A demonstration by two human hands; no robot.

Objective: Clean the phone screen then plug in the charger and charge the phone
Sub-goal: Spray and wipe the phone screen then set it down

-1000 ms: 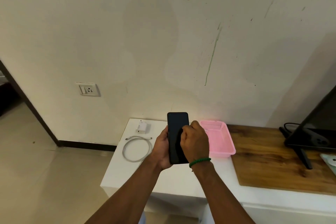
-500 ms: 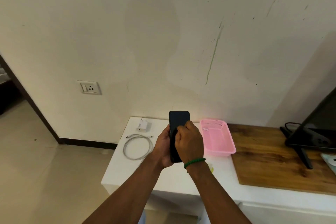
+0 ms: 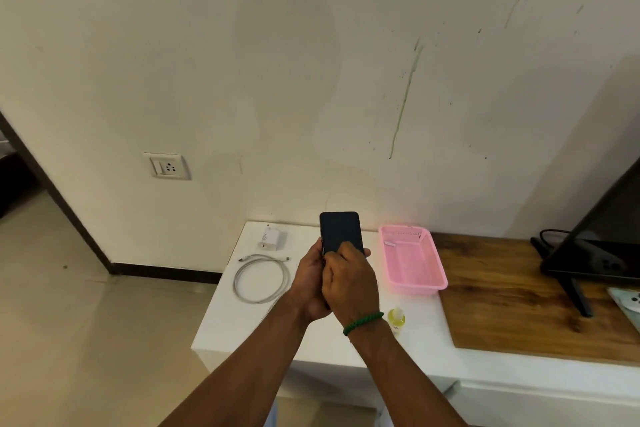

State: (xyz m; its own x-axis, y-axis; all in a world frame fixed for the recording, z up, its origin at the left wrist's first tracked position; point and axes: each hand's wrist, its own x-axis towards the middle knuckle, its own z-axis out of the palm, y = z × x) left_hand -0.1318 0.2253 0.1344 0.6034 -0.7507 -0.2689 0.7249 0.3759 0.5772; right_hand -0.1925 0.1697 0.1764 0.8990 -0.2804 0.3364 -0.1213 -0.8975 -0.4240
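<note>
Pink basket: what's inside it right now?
The pink basket holds one small pale item near its far-left corner; what it is cannot be told. Its floor otherwise looks bare, nothing covering it.

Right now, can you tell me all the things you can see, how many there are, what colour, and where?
Black rectangular phone: one, black, held up above the table.
White charger brick: one, white, back left of the table.
White coiled cable: one, white, on the table in front of the brick.
Pink plastic basket: one, pink, on the table right of the phone.
Small yellow bottle: one, yellow, near the table's front edge.
White table: one, white, against the wall.
Wooden board: one, brown, right of the basket.
Black screen on a stand: one, black, far right.
Wall socket: one, white, on the wall at left.
Green wristband: one, green, right wrist.
Left hand: holds the phone.
Right hand: fingers on the screen.
</note>
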